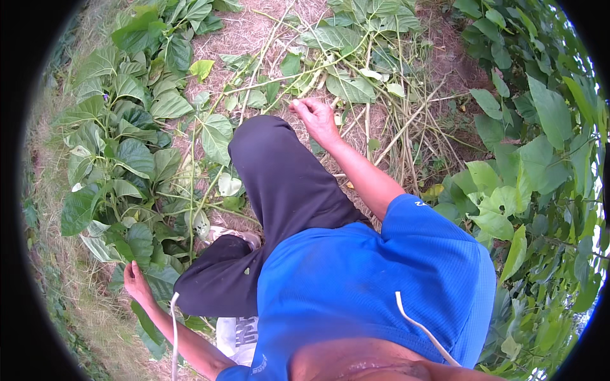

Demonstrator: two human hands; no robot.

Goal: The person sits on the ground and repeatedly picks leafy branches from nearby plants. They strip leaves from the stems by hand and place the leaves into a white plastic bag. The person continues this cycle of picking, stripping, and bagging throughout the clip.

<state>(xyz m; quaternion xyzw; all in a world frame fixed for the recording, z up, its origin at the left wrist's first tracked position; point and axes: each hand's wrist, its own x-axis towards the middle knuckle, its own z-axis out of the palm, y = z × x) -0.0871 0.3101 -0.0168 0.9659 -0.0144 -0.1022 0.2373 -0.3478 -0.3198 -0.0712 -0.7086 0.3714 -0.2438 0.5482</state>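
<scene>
My right hand is just past my raised knee, above cut green stems. Its thumb and forefinger are brought together, and nothing shows between them. Low on the left, my left hand is at the edge of a heap of broad-leaved cut vines. Its fingertips meet the leaves there; whether they grip one is hidden. More stems with large heart-shaped leaves lie on the ground before me.
Tall leafy plants stand close along my right side. Bare, leafless stalks lie beyond my right forearm. Dry grass covers the ground at left. A white bag with printing is beneath my bent leg.
</scene>
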